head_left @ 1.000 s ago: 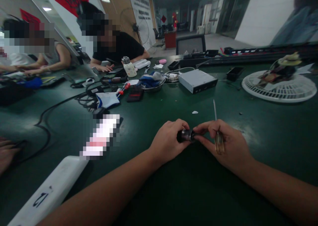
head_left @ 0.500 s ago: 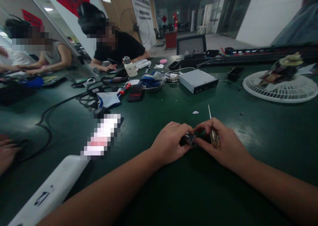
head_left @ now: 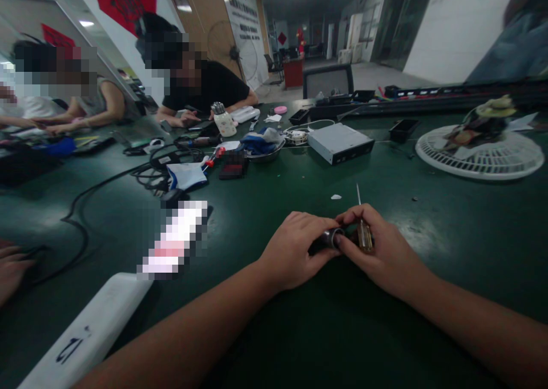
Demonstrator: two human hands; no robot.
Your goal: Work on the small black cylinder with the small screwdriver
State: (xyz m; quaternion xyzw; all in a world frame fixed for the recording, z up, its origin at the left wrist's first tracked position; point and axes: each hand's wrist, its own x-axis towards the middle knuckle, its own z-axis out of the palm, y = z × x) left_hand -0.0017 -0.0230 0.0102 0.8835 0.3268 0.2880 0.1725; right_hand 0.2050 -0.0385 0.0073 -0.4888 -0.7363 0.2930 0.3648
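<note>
Turned since 0.5 s ago, the dark tube (head_left: 329, 238) shows its round end in the head view, between both hands. Left hand (head_left: 289, 252) hugs it; right hand (head_left: 389, 255) touches its rim, holding a screwdriver (head_left: 365, 238). Likely light, hard, slick: hold its sides. Green table (head_left: 308, 332) leaves room nearby.

We seem to be in an open office, judging by a dark mesh-backed chair (head_left: 327, 81) at the far table edge and large dark lettering on the white wall panel (head_left: 245, 18) at far left.
</note>
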